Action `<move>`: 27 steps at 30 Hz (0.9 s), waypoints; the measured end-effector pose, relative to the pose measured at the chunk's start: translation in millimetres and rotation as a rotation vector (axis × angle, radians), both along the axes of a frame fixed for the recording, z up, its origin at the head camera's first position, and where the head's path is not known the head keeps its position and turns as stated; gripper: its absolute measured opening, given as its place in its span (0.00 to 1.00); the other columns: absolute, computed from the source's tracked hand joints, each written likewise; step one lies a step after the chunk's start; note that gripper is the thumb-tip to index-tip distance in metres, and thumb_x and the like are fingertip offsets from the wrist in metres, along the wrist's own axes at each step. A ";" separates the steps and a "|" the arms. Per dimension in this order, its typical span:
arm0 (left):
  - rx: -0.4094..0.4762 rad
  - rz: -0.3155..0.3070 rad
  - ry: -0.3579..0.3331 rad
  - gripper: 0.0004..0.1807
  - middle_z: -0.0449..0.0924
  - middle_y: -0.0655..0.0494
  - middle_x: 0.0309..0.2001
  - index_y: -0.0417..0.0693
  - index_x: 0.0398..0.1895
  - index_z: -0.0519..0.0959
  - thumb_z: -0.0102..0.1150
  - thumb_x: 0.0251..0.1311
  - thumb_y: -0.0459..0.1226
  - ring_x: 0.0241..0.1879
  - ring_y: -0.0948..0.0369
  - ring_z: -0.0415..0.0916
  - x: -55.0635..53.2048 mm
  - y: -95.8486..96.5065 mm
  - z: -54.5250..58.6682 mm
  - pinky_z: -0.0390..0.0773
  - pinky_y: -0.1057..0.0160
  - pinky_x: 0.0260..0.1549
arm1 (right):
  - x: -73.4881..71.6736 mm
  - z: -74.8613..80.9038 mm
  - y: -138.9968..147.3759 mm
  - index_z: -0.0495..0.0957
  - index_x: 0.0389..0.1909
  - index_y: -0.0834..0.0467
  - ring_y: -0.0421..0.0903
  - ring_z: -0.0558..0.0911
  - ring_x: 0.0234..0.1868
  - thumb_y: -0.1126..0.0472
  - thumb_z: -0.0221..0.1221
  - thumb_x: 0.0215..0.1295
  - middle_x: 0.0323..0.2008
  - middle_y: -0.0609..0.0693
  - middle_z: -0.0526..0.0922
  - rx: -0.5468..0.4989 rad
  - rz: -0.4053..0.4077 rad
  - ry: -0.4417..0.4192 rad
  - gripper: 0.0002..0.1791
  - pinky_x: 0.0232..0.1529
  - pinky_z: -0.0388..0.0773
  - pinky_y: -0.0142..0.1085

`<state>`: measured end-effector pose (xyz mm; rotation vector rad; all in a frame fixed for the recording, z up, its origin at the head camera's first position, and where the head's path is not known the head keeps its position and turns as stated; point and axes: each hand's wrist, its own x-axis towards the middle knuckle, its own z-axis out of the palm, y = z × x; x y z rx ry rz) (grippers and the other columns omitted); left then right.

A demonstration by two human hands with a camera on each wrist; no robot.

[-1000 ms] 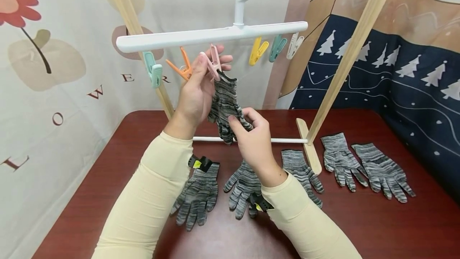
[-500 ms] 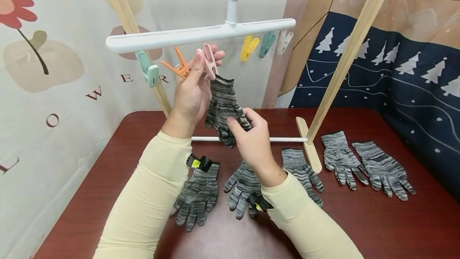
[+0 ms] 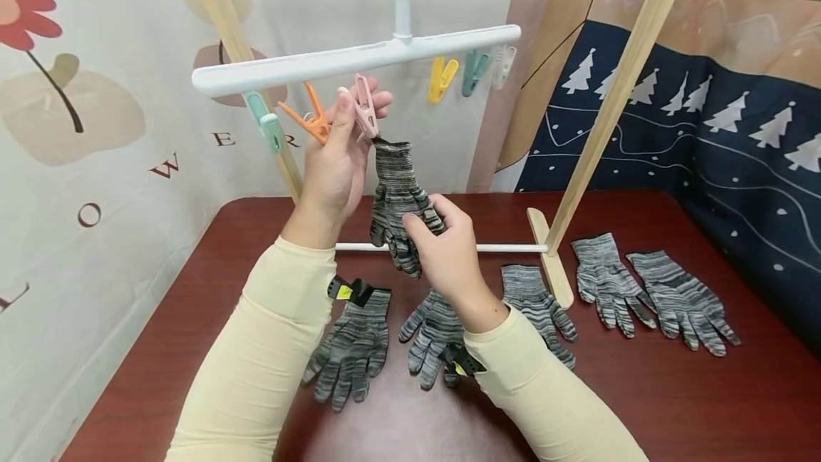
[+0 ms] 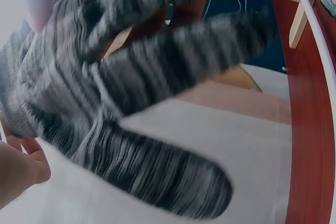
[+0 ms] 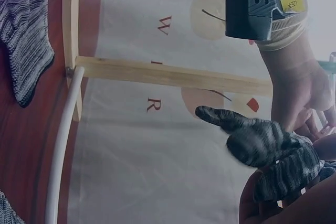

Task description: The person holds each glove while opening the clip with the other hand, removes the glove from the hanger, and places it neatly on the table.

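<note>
A grey-and-black striped knit glove [image 3: 399, 191] hangs fingers down in the head view, its cuff corner at the lower end of a pink clothespin [image 3: 365, 107]. My left hand [image 3: 330, 162] is raised to this clothespin, thumb on the near side and fingers behind it. My right hand [image 3: 449, 244] pinches the glove low at its finger part, thumb in front. In the left wrist view the glove [image 4: 152, 77] fills much of the picture, its fingers spread. The right wrist view shows the glove fingers [image 5: 252, 140] beside the right hand. The clothespin sits under a white hanger [image 3: 308, 66].
An orange clothespin [image 3: 311, 120] and a green one [image 3: 264, 123] hang left of the left hand; a yellow clothespin [image 3: 442, 79] and others hang at right. Several gloves lie on the red-brown table [image 3: 192, 291], including one glove [image 3: 683, 298] far right. A wooden stand [image 3: 616, 105] frames the work.
The hanger and the pink clothespin have shifted left in view. My left hand follows them left and slightly down, and the glove hangs a little lower. My right hand keeps its pinch.
</note>
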<state>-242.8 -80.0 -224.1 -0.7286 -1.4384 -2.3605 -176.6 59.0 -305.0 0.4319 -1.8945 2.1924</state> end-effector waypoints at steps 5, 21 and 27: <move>-0.034 0.051 -0.001 0.16 0.87 0.57 0.44 0.40 0.59 0.78 0.47 0.76 0.37 0.49 0.59 0.79 0.0 -10.1 -5.6 0.70 0.66 0.49 | 0.3 -0.7 0.7 0.79 0.42 0.62 0.44 0.81 0.24 0.65 0.57 0.70 0.28 0.53 0.80 0.016 0.002 0.001 0.05 0.26 0.79 0.36; -0.381 0.996 0.074 0.15 0.79 0.63 0.47 0.44 0.50 0.82 0.64 0.58 0.32 0.50 0.68 0.72 11.3 -70.6 -71.3 0.68 0.69 0.46 | 1.4 -3.7 -1.3 0.79 0.42 0.61 0.45 0.80 0.24 0.64 0.58 0.70 0.27 0.52 0.78 0.082 0.028 -0.002 0.05 0.26 0.79 0.36; -0.624 1.010 -0.114 0.45 0.59 0.50 0.72 0.53 0.78 0.56 0.67 0.60 0.44 0.74 0.59 0.52 1.4 -91.1 -87.2 0.54 0.61 0.72 | 2.6 -5.2 -5.9 0.79 0.42 0.60 0.45 0.79 0.24 0.63 0.58 0.70 0.27 0.51 0.77 0.123 0.051 0.007 0.06 0.26 0.78 0.37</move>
